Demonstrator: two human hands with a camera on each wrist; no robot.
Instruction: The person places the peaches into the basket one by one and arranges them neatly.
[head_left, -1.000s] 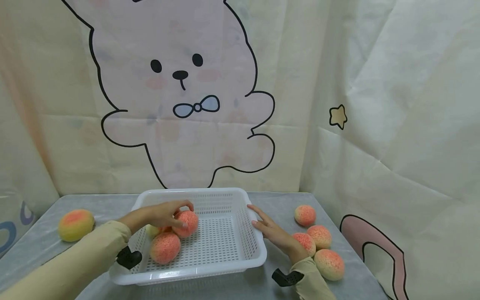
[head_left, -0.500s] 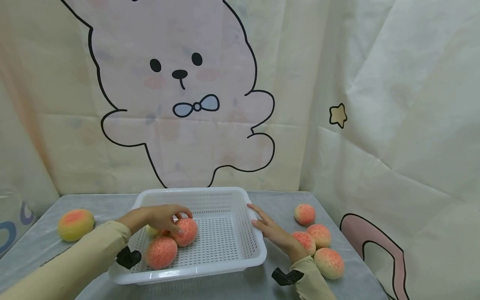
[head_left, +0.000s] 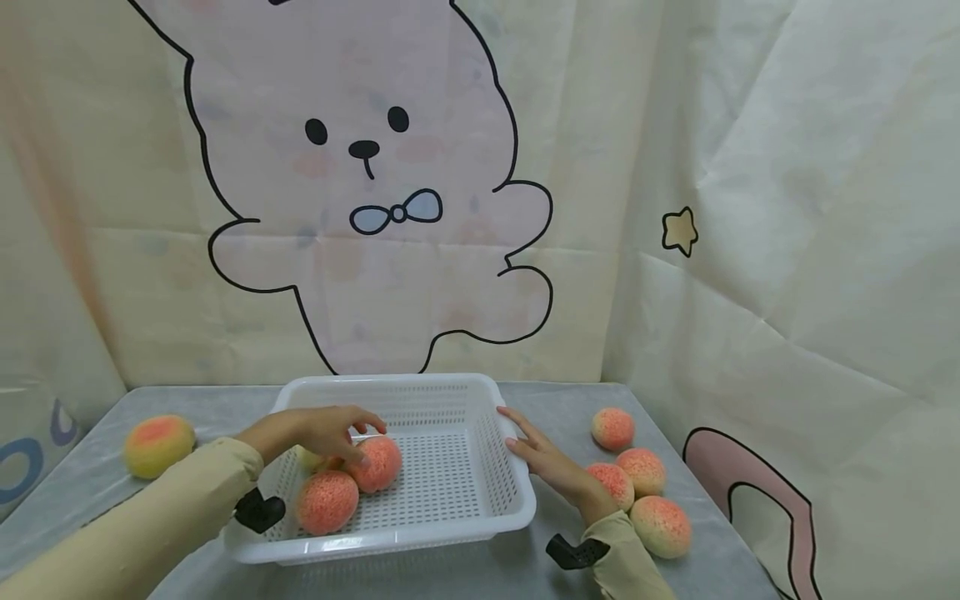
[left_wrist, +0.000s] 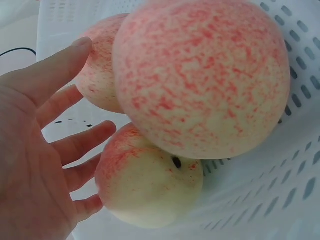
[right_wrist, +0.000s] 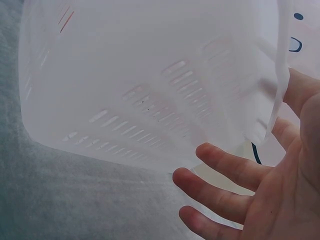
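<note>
A white plastic basket (head_left: pixel 420 540) with slotted walls stands on the table and holds three peaches. My left hand (head_left: pixel 326 429) is inside it over a pink peach (head_left: pixel 377 464), the thumb tip at that peach's edge and the other fingers loosely spread. Nearer the front lies another pink peach (head_left: pixel 327 502), which looks large in the left wrist view. A paler, yellowish peach (left_wrist: pixel 150 185) sits beside my fingertips there, mostly hidden under my hand in the head view. My right hand (head_left: pixel 551 462) holds the basket's right rim, with several fingers outside the wall.
A yellow-red peach (head_left: pixel 159 447) lies on the grey table (head_left: pixel 570 400) left of the basket. Several peaches, among them a pale one (head_left: pixel 661 527), are grouped at the right beside my right forearm. A printed curtain (head_left: pixel 585 167) hangs behind the table.
The pink peach under my left hand has gone down onto the basket floor, and my fingers have loosened from it. The front peach has shifted slightly left. My right hand stays at the rim.
</note>
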